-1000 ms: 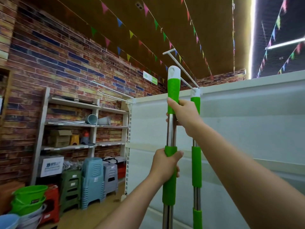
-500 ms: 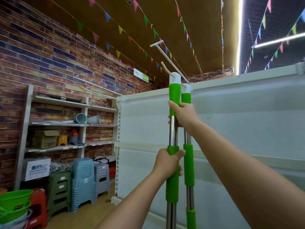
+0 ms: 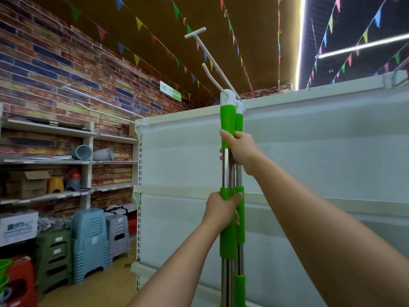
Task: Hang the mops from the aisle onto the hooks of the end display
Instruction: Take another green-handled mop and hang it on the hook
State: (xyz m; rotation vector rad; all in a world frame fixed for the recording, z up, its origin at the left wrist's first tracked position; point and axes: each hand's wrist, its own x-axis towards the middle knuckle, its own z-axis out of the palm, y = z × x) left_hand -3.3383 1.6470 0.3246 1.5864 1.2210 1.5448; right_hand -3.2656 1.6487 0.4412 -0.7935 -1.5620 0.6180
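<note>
White display panel (image 3: 309, 151) fills the background under a brick wall (image 3: 55, 63) — a green-gripped mop handle (image 3: 227, 120) is held upright against it. Its white cap is seen at the hook (image 3: 212, 77), beside a hung mop (image 3: 239, 218). Its upper grip is clasped by the right hand (image 3: 240, 149), its middle sleeve by the left hand (image 3: 221, 209).

We count two green-gripped mops: the near mop handle (image 3: 228, 120) and a second mop handle (image 3: 239, 120) just behind it. Above the white end display panel (image 3: 309, 151) we see one double-pronged hook (image 3: 205, 56). Left of the panel stand three stool stacks: green (image 3: 52, 258), blue (image 3: 89, 242), grey (image 3: 117, 233).
</note>
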